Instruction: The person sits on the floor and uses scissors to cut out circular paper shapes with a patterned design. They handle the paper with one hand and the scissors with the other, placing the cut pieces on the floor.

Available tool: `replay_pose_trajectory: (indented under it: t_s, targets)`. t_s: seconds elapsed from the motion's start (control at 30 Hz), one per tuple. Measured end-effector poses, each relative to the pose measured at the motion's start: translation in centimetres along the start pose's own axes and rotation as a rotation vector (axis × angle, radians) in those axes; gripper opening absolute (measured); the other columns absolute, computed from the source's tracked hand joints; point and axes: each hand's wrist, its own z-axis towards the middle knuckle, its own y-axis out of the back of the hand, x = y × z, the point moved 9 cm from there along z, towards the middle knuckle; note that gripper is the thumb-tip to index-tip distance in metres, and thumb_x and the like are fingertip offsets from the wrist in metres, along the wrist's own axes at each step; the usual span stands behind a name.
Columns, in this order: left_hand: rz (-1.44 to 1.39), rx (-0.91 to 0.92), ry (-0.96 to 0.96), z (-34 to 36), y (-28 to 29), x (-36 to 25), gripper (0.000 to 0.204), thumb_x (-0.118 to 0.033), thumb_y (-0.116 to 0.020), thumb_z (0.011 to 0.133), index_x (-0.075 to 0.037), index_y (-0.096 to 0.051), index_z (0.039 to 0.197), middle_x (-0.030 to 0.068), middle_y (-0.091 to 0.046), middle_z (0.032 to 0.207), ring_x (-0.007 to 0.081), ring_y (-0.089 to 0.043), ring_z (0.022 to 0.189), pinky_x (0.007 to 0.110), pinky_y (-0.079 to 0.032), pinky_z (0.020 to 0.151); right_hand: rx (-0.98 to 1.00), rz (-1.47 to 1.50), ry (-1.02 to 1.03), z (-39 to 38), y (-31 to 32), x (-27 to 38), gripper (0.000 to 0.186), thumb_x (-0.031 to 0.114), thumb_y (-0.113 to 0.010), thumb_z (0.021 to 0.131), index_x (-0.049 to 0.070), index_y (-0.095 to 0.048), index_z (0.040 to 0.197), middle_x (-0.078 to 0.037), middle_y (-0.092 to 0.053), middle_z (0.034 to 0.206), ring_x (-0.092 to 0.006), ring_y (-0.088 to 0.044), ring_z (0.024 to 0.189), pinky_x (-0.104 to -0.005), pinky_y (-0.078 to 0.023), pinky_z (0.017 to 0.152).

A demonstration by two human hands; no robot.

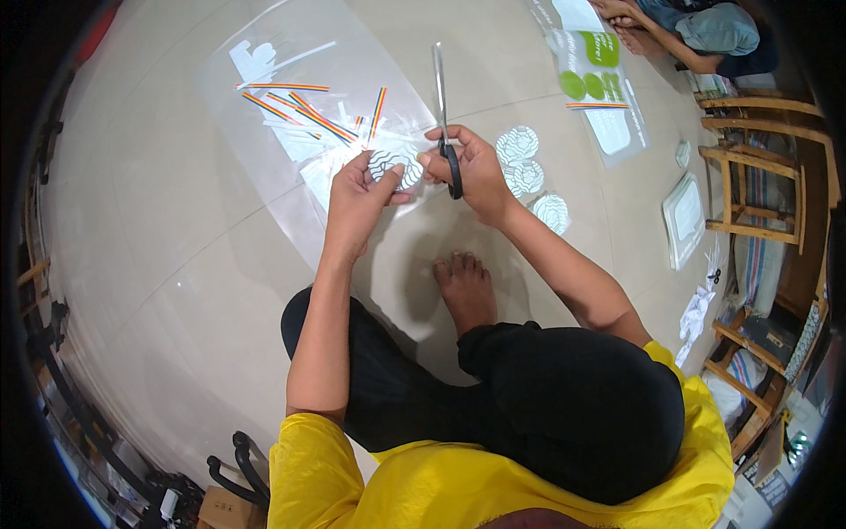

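Between the thumb and fingers of my left hand [355, 196] is a round white disc [394, 173] with dark wavy lines. My right hand [478, 176] holds scissors [453, 167] by their black handles, the metal blades pointing away from me. Its thumb and fingertip are at the disc's right edge. Beyond my left hand, a clear plastic sheet [352, 44] lies on the floor with rainbow-striped strips [319, 123] and white scraps [253, 62] on it. To the right of my right hand lie several patterned round pieces [517, 145], one of them [551, 213] closer to me.
A green-and-white printed sheet [595, 62] lies at the far right, near another person's hands [621, 13]. Rightward are a stack of white sheets [684, 220], a crumpled white bundle [696, 310] and wooden furniture [758, 189]. A cardboard box [231, 510] stands lower left. My bare foot [467, 291] is below my hands.
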Motion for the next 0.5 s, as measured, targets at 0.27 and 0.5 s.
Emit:
replay_pose_trajectory:
  t_s: [0.27, 0.5]
  targets:
    - [0.003, -0.106, -0.063, 0.4, 1.3, 0.1, 0.034, -0.017, -0.077, 0.100, -0.001, -0.066, 0.128, 0.0042, -0.076, 0.104, 0.0090, -0.071, 0.085, 0.024, -0.057, 0.073, 0.020, -0.017, 0.018, -0.4, 0.6, -0.3, 0.045, 0.009, -0.083, 0.094, -0.001, -0.058, 0.130, -0.004, -0.074, 0.092, -0.0061, -0.066, 0.081, -0.0218, -0.052, 0.073]
    - [-0.149, -0.018, -0.008, 0.3, -0.4, 0.4, 0.030, -0.013, -0.074, 0.102, -0.002, -0.064, 0.129, 0.0048, -0.075, 0.111, 0.0126, -0.074, 0.091, 0.028, -0.063, 0.084, -0.011, -0.028, 0.077, -1.2, -0.8, -0.1, 0.044, 0.008, -0.084, 0.093, -0.001, -0.059, 0.128, -0.001, -0.071, 0.087, -0.0051, -0.065, 0.081, -0.0203, -0.051, 0.070]
